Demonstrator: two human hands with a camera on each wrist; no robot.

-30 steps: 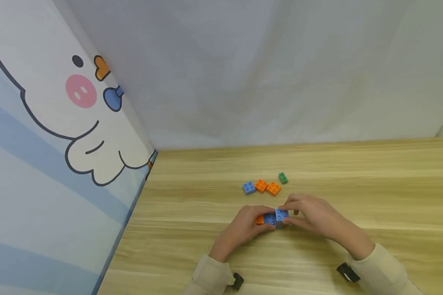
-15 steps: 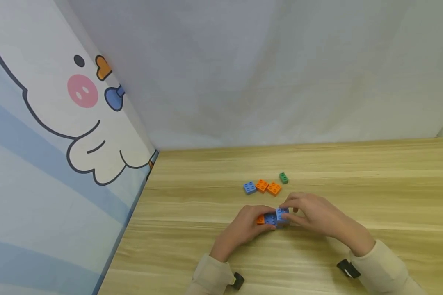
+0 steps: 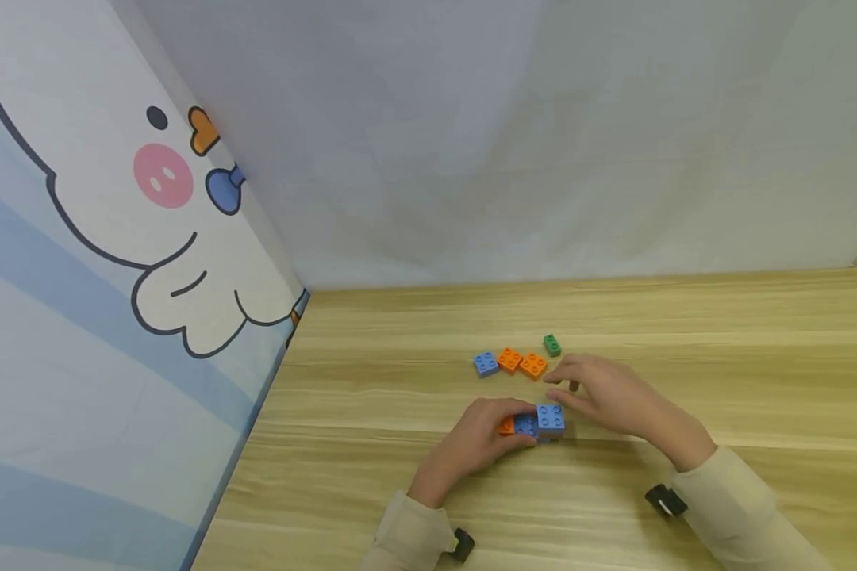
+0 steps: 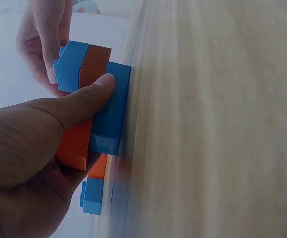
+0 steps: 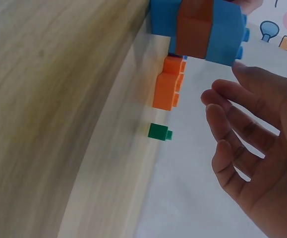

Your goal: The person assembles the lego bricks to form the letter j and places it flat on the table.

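My left hand (image 3: 471, 440) grips a small build of toy building bricks, thumb on the near side. A long blue brick (image 4: 108, 124) forms its base. An orange brick (image 4: 78, 146) sits at the left end, partly hidden by my thumb and palm. At the right end a darker orange brick (image 5: 195, 29) carries a blue four-stud brick (image 3: 551, 417) on top. My right hand (image 3: 607, 396) hovers behind and right of the build, holding nothing, thumb and fingers apart and loosely bent. In the right wrist view its thumb tip overlaps the top blue brick's edge.
Behind the build, a loose blue brick (image 3: 486, 365) and two orange bricks (image 3: 510, 361) lie in a row on the wooden table (image 3: 371, 341). A small green brick (image 3: 552, 345) lies just beyond. A pale curtain (image 3: 543, 159) and a cartoon-printed panel (image 3: 100, 238) border the table.
My right hand has let go of the top blue brick and moved away from it toward the loose bricks. My left hand keeps its grip on the build.
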